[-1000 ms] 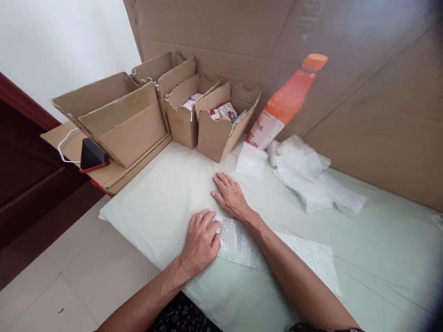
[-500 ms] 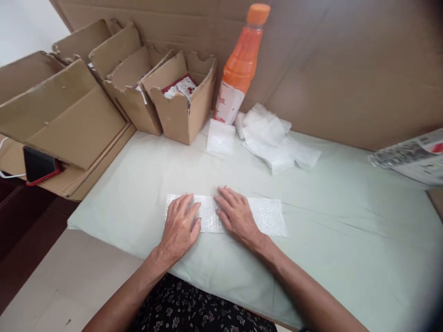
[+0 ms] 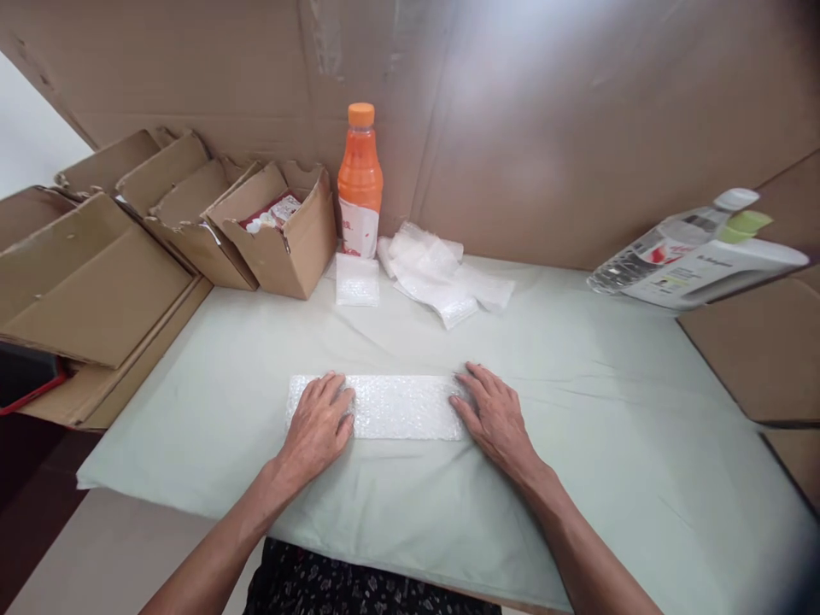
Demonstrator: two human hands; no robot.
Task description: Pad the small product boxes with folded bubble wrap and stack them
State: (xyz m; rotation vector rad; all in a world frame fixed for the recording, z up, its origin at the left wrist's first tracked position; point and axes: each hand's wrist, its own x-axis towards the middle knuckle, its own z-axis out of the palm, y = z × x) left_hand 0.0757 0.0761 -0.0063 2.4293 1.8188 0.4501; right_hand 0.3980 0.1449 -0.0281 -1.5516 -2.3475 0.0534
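Observation:
A long strip of bubble wrap (image 3: 403, 408) lies flat on the pale green cloth (image 3: 410, 495) in front of me. My left hand (image 3: 320, 418) rests on its left part, fingers spread and lying flat. On the strip's right end lies my right hand (image 3: 496, 414), its fingers also apart and stretched out, covering that edge. Farther back sits a small square piece of bubble wrap (image 3: 357, 280). Beside it is a loose heap of white bubble wrap pieces (image 3: 442, 273).
An orange bottle (image 3: 360, 184) stands against the cardboard wall (image 3: 551, 154). Open cardboard boxes (image 3: 307, 248) line the left, one with red and white packets (image 3: 275, 213). A phone (image 3: 29, 376) lies at far left. A clear bottle (image 3: 666, 239) and a white bottle (image 3: 723, 272) lean at the right.
My right hand has slid right along the strip to its end, baring the middle. My left hand stays on the left part. The camera view has tilted up and turned right.

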